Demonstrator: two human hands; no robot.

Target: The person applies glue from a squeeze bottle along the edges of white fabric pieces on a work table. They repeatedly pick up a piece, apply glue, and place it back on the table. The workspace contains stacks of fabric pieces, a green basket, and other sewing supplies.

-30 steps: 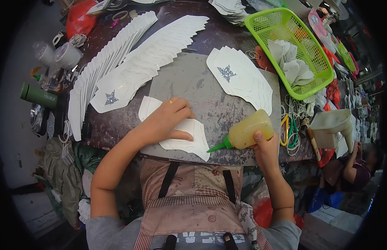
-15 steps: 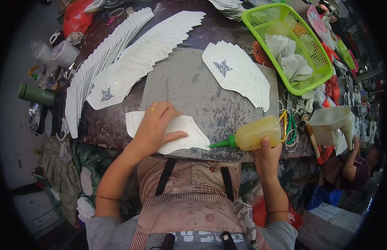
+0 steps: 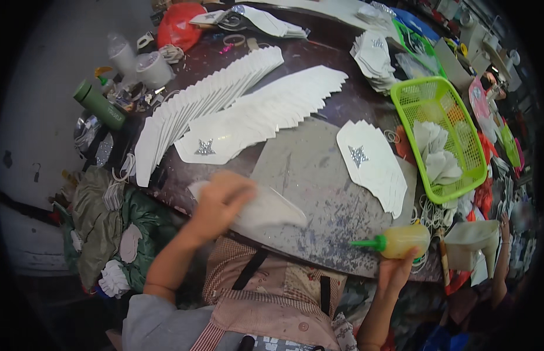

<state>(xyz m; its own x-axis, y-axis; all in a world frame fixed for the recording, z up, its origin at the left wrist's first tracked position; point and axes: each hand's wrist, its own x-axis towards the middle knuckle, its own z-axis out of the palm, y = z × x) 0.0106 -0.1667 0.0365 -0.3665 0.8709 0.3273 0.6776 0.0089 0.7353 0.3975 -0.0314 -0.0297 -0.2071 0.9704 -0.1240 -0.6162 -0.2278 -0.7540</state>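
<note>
My left hand (image 3: 225,200), smeared by motion with its fingers curled, is on a curved white cut piece (image 3: 272,209) near the table's front edge. The piece is blurred too. My right hand (image 3: 396,272) grips a squeeze bottle (image 3: 405,241) of yellowish liquid, lying sideways. Its green nozzle points left, apart from the white piece. Farther back on the grey board (image 3: 301,175) lies a fanned stack of white pieces (image 3: 371,167) with a silver glitter star on the top one. A longer fanned row of star-marked pieces (image 3: 260,114) stretches across the left.
Another overlapping row of white pieces (image 3: 207,105) lies farther left. A green plastic basket (image 3: 427,190) with white scraps stands at right, near a whitish plastic container (image 3: 471,237). A green flask (image 3: 99,105) is at the left edge. Another person's arm (image 3: 502,257) shows far right.
The view has swung, shifting the table rightward and down. The bottle's nozzle has left the tip of the white piece and moved away right. My left hand and that piece are now in motion.
</note>
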